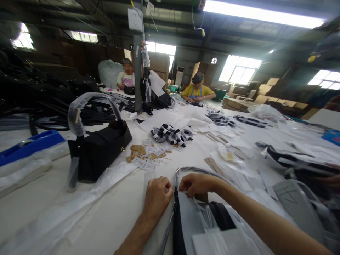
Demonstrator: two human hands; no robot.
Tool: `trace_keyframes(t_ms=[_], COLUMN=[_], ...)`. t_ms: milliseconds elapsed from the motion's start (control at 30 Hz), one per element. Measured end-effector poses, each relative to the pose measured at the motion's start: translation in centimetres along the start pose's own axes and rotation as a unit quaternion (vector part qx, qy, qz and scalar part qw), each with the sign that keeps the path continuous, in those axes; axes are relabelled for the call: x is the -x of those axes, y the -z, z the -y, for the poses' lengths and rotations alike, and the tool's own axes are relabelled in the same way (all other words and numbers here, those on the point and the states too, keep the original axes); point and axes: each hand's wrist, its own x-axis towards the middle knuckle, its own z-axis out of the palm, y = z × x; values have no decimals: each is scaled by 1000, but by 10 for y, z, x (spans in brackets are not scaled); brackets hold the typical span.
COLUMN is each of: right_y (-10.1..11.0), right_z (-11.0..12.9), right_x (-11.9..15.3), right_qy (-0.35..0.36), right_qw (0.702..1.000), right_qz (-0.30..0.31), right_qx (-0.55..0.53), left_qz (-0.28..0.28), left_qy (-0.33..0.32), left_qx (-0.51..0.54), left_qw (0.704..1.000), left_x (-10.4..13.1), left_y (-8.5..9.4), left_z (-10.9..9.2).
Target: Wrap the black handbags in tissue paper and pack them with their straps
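Observation:
A black handbag [178, 230] with a pale grey inner side [189, 221] lies in front of me at the lower middle. My left hand [157, 194] is at the bag's far left corner, fingers curled in; what they hold is hidden. Over the opening, my right hand [199, 183] is closed in a pinch at the bag's inner edge. Something thin and white shows under its fingertips, too small to name. A plastic-wrapped handle [196, 170] arches behind this hand. Inside the bag are a brown piece [203, 197], a black rolled item [221, 215] and clear plastic.
Another black handbag [99, 156] with a wrapped handle stands left, beside a blue object [32, 145]. Paper tags [148, 156] and coiled straps [172, 134] lie ahead. A person's hand [332, 180] is at the right edge; two people [198, 92] sit at the back.

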Motion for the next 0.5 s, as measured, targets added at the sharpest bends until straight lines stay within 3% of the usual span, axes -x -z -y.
trace_keyframes(t_ms=[133,233,367,433,500], right_y=[-8,-19,-19,-14,-11], right_z=[20,29,25,17,8], right_x=[26,41,52,51,46], right_qy=[-26,-42,-65,-71,-67], right_qw=[962,921,913,934,963], right_qz=[-78,-167,-202,-208,-216], right_qx=[259,348,349,282,148], left_qz=[64,101,105,97,87], left_qy=[52,92,123,142,163], left_qx=[95,165,301,362,398], left_qw=[992,977,940,916,898], left_x=[0,0,-2,-3,-2], left_y=[5,5,6,7,6], left_z=[-2,-1,0,0,0])
